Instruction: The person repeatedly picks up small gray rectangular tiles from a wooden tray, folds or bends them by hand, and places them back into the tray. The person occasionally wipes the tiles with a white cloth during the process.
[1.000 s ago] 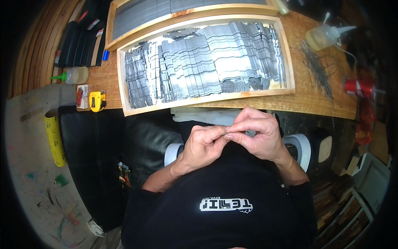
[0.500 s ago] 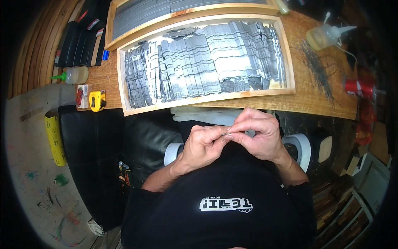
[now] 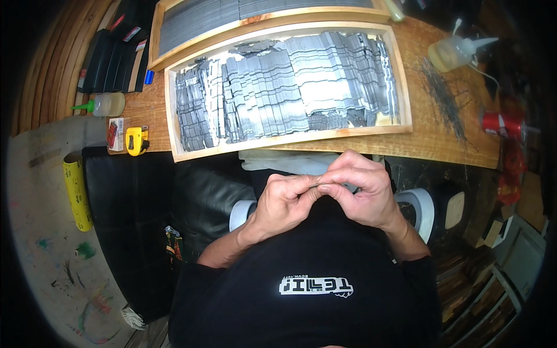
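My left hand [image 3: 284,200] and my right hand [image 3: 361,188] meet in front of my chest, just off the table's near edge. Thumbs and forefingers of both pinch a thin dark strip [image 3: 315,185], almost wholly covered by the fingertips. Beyond them on the table sits a shallow wooden tray [image 3: 290,141], filled with rows of thin grey strips [image 3: 264,90]. Some strips lie loose or crooked near its sides.
Behind stands a second wooden frame [image 3: 255,22] with grey slats. On the wooden table [image 3: 458,148] are a yellow tape measure [image 3: 137,141], a green-tipped bottle [image 3: 108,105], another squeeze bottle [image 3: 452,53], dark slivers [image 3: 444,95] and a red can [image 3: 502,125]. A yellow tube [image 3: 77,194] lies left.
Both hands stay together at nearly the same spot; the right fingers and thumb shift very slightly. The tray and the other things have not moved.
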A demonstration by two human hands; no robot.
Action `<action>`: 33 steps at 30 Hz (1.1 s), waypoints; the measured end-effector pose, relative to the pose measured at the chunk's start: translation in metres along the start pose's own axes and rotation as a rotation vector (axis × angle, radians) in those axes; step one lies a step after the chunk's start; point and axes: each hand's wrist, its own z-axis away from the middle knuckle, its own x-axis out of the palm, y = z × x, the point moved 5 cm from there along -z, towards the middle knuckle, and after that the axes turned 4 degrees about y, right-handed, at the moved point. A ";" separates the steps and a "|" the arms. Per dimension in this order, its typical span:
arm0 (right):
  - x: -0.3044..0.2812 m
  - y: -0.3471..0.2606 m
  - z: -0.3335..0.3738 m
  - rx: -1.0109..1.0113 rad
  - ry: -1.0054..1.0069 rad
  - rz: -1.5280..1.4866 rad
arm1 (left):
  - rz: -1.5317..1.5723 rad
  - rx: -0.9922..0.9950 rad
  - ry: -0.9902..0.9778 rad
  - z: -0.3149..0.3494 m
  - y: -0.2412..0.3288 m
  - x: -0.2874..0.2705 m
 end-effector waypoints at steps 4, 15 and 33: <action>0.000 -0.004 -0.001 -0.028 0.002 0.035 | 0.010 -0.028 0.004 0.000 0.001 0.001; -0.062 -0.048 -0.007 -0.093 0.172 0.307 | 0.082 -0.012 0.037 -0.002 -0.004 0.000; -0.028 -0.065 -0.035 -0.305 0.060 0.181 | -0.038 0.330 0.073 -0.038 0.047 -0.009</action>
